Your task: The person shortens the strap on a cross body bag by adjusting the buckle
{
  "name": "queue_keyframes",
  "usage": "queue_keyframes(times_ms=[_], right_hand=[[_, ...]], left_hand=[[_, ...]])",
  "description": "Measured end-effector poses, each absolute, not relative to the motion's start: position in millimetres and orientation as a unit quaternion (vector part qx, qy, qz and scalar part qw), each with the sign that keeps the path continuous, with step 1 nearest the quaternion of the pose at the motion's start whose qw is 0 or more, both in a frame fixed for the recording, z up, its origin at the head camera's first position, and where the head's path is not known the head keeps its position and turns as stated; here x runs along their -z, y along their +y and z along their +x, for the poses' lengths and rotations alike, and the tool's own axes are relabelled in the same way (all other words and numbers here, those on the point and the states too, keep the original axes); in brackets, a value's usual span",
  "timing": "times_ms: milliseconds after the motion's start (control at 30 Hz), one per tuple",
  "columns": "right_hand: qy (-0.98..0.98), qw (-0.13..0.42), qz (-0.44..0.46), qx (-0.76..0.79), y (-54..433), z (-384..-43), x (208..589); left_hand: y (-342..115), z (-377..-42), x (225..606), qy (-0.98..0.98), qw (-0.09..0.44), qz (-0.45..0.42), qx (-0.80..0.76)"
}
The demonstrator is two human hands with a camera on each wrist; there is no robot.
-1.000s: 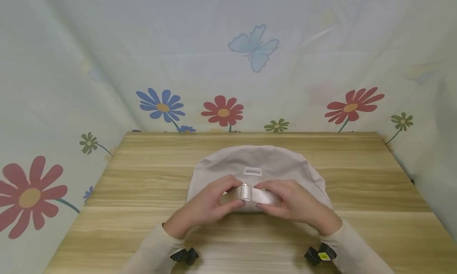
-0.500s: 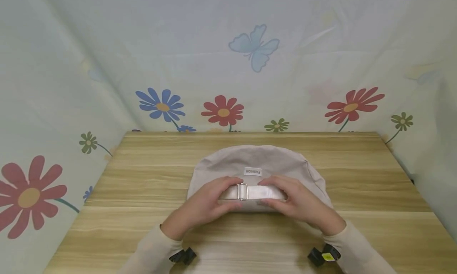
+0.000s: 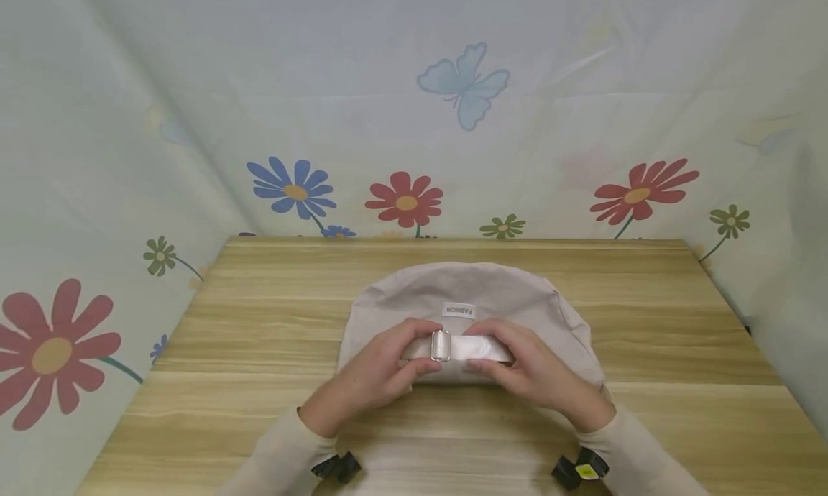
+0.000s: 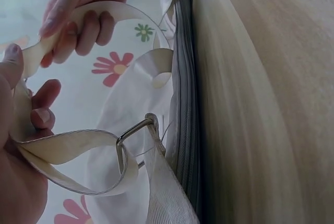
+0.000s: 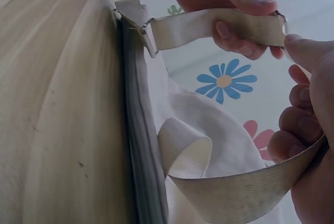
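Note:
A pale beige fabric bag (image 3: 504, 287) lies on the table, its "FASHION" label (image 3: 459, 310) upside down in the head view. Both hands hold its strap (image 3: 481, 347) above the bag's near part. My left hand (image 3: 378, 363) pinches the strap at the metal slider buckle (image 3: 441, 345), thumb below and fingers above. My right hand (image 3: 533, 366) grips the strap a little to the right of the buckle. A metal ring (image 4: 121, 153) joins the strap to the bag in the left wrist view. The dark zip edge (image 5: 136, 125) faces me along the tabletop.
A wood-grain table (image 3: 259, 302) carries the bag. Behind and beside it hangs a pale cloth (image 3: 349, 108) printed with flowers and a butterfly. Black wrist devices (image 3: 336, 467) sit under both sleeves. A loose strap loop (image 5: 185, 148) stands out by the bag.
The buckle has shifted slightly left since a second ago. My right hand moved a little right, then back left; both hands still hold the strap. The bag has stayed in place.

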State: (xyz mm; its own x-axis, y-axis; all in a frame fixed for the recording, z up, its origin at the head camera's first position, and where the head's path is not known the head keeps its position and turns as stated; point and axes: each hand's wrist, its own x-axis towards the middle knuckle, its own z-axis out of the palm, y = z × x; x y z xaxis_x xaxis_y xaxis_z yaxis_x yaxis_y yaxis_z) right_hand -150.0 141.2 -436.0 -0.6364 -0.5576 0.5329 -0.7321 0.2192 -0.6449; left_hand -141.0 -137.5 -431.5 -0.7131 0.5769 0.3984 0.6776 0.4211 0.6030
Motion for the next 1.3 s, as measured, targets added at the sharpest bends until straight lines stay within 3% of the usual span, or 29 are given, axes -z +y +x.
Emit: queue_keyframes(times_ms=[233, 767, 1300], right_hand=[[-0.766, 0.087, 0.412, -0.487, 134.4, -147.6, 438.5], [-0.764, 0.144, 0.406, -0.481, 117.8, -144.9, 448.3], [-0.809, 0.128, 0.404, -0.406, 122.5, -140.8, 444.5]], left_hand=[[-137.2, -140.2, 432.4, -0.819, 0.05, -0.367, 0.438], [-134.6, -141.9, 431.2, -0.811, 0.064, -0.368, 0.45], [-139.7, -144.0, 433.5, -0.805, 0.065, -0.368, 0.46]])
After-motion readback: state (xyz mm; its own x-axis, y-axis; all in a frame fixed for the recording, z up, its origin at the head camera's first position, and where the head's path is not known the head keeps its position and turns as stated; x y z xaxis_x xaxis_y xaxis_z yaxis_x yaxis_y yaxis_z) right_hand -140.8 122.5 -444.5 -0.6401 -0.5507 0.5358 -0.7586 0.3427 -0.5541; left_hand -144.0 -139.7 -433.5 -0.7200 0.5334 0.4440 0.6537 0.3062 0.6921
